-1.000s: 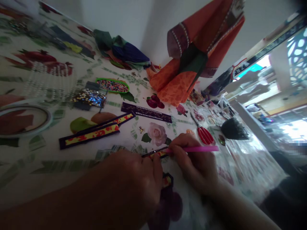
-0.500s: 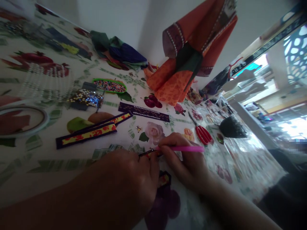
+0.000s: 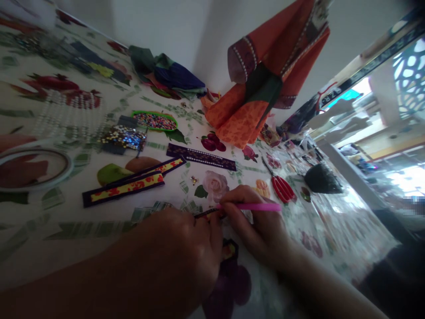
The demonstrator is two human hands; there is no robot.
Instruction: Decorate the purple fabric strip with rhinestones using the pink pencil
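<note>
My left hand is closed around a dark fabric strip with a yellow and red floral band, one end of which shows below the fingers. In my right hand a slim pink pen-like tool is pinched, its tip at the strip's upper edge. The exact contact is too small to make out. Left of the hands lie two similar yellow-and-red strips, partly overlapping. Beyond them lies a purple strip with a row of white beads.
A green-rimmed dish of coloured beads, shiny sequins, white bead strings and a round hoop lie to the left. An orange cloth garment stands behind. A red-handled tool and black heap are at right.
The camera view has shifted a little, so the things on the table appear slightly further right. Both hands keep nearly the same grip, with the pink tool still at the strip.
</note>
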